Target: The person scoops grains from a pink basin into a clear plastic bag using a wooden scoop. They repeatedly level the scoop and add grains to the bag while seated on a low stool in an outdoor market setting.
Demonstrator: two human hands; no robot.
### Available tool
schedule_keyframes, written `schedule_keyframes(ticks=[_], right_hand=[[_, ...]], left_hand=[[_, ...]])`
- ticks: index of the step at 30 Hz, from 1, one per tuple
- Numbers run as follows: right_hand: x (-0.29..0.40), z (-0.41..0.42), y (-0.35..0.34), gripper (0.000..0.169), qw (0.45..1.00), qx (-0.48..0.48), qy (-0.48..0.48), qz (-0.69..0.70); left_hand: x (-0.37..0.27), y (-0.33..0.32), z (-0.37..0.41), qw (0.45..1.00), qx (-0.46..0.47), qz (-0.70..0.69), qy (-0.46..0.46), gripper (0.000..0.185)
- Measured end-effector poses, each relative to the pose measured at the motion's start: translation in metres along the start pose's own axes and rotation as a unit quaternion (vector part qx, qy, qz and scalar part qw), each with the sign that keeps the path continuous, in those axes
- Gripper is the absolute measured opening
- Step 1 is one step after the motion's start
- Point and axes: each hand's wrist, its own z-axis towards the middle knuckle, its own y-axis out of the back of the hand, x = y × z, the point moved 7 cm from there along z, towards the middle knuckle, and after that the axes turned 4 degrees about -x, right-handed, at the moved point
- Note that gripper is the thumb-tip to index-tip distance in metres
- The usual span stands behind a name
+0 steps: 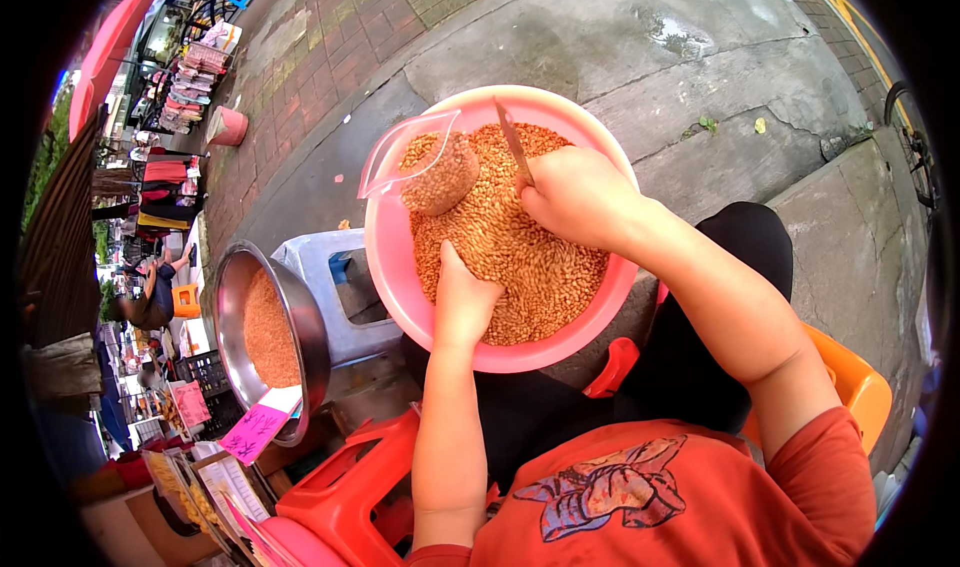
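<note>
A pink plastic basin (386, 267) full of small brown grains (525, 289) sits before me, over my lap. My left hand (461, 300) is pushed into the grains near the basin's front left side; its fingers are buried. Above the grains, on the right, my right hand (574, 195) is closed around a thin, flat, brown blade-like strip (512, 137) that points toward the far rim. To the left of that strip, a clear plastic scoop or cup (439, 180) lies tilted, partly sunk in the grains, its flared rim reaching over the basin's edge.
Left of the basin stand a grey plastic stool (307, 255) and a steel bowl (313, 357) of reddish-brown grains, with a pink sign (255, 433) bearing writing. A red plastic stool (352, 477) is near my left arm. Farther left are market stalls and a seated person (157, 289).
</note>
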Motion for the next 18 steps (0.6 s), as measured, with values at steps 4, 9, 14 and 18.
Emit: schedule_keyframes(ticks=[4, 9, 14, 18], right_hand=[[0.008, 0.000, 0.015, 0.018, 0.992, -0.085, 0.069, 0.060], [0.002, 0.002, 0.049, 0.017, 0.971, -0.205, 0.102, 0.067], [-0.025, 0.014, 0.059, 0.023, 0.940, -0.329, 0.092, 0.002], [-0.034, 0.031, 0.023, 0.019, 0.968, -0.229, 0.063, -0.083]], left_hand=[[-0.019, -0.006, -0.011, 0.918, 0.009, -0.389, 0.073, 0.059], [-0.033, 0.009, -0.026, 0.917, -0.004, -0.394, 0.066, 0.069], [-0.004, 0.045, -0.018, 0.970, -0.116, -0.214, 0.024, 0.064], [0.019, 0.037, 0.019, 0.941, -0.095, -0.312, 0.083, 0.060]])
